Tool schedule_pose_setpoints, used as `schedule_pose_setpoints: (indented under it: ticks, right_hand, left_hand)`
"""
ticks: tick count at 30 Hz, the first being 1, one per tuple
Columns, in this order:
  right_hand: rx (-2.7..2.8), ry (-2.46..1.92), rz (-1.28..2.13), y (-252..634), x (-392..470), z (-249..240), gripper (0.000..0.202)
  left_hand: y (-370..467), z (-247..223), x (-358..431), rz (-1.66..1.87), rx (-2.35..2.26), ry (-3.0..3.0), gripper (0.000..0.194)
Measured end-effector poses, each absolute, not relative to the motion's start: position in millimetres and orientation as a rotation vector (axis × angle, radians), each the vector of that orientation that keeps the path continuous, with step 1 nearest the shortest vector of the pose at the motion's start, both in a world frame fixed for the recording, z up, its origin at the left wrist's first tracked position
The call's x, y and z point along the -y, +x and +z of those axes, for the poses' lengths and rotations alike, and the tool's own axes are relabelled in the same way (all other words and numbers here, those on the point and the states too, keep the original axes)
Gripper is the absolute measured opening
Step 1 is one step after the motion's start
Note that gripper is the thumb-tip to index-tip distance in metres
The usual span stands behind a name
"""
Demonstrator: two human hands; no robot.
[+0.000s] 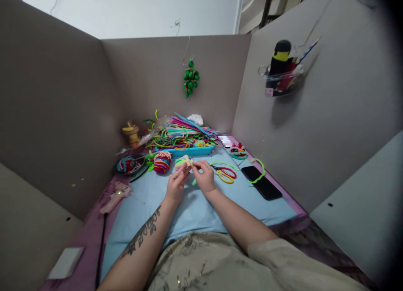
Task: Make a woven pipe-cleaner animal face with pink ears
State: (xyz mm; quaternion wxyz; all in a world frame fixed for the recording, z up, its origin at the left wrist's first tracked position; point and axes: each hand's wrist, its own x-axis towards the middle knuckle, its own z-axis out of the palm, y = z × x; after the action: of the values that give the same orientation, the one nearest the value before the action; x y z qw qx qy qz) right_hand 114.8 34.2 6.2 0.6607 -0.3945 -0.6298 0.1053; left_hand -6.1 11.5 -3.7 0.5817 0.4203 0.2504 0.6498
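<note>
In front of me, over the blue cloth, my left hand [176,184] and my right hand [205,177] meet at the fingertips. Both are closed on a small cream and pastel pipe-cleaner piece [188,159], partly hidden by the fingers. A light green pipe cleaner end [194,182] shows below the hands. Scissors [227,176] with red and yellow handles lie just right of my right hand. Left of my left hand sits a rainbow-striped pipe-cleaner ball [162,162], beside a green pipe-cleaner figure [150,162].
Behind the hands, a blue tray [189,151] is heaped with pipe cleaners [189,129]. A pink glue gun [116,198] lies left, below a dark bowl [138,167]. A black phone [262,186] with a green strip [260,168] lies right. Grey panels [176,81] enclose the table.
</note>
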Motion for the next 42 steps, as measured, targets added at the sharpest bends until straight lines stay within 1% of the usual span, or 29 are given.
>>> schedule_pose_setpoints:
  ticks: [7, 17, 25, 30, 34, 39, 42]
  right_hand:
    - [1.396, -0.953, 0.295, 112.4, -32.7, 6.9, 0.013]
    - [1.368, -0.956, 0.354, 111.8, -34.9, 3.4, 0.013]
    - [1.436, -0.919, 0.279, 114.1, -33.9, 3.9, 0.013]
    - [1.452, -0.911, 0.256, 115.0, -34.6, 4.7, 0.014]
    - [1.393, -0.970, 0.331, 112.9, -36.1, 1.4, 0.013]
    - [1.258, -1.009, 0.549, 108.1, -39.7, -5.0, 0.013]
    - [1.285, -0.988, 0.522, 107.2, -39.6, -5.3, 0.012]
  left_hand:
    - [-1.6, 2.4, -6.7, 1.532, -0.599, 0.999, 0.041]
    - [-1.8, -1.5, -9.1, 1.554, -0.640, 1.036, 0.040]
    - [-3.9, -3.3, -10.6, 1.551, -0.595, 0.965, 0.036]
    - [-4.0, -2.7, -9.7, 1.554, -0.590, 0.995, 0.038]
    - [-2.5, -2.7, -7.8, 1.577, -0.617, 1.045, 0.041]
    - [-1.6, -4.1, -7.9, 1.586, -0.624, 1.118, 0.040]
    - [-1.8, -4.0, -9.6, 1.574, -0.568, 1.033, 0.038]
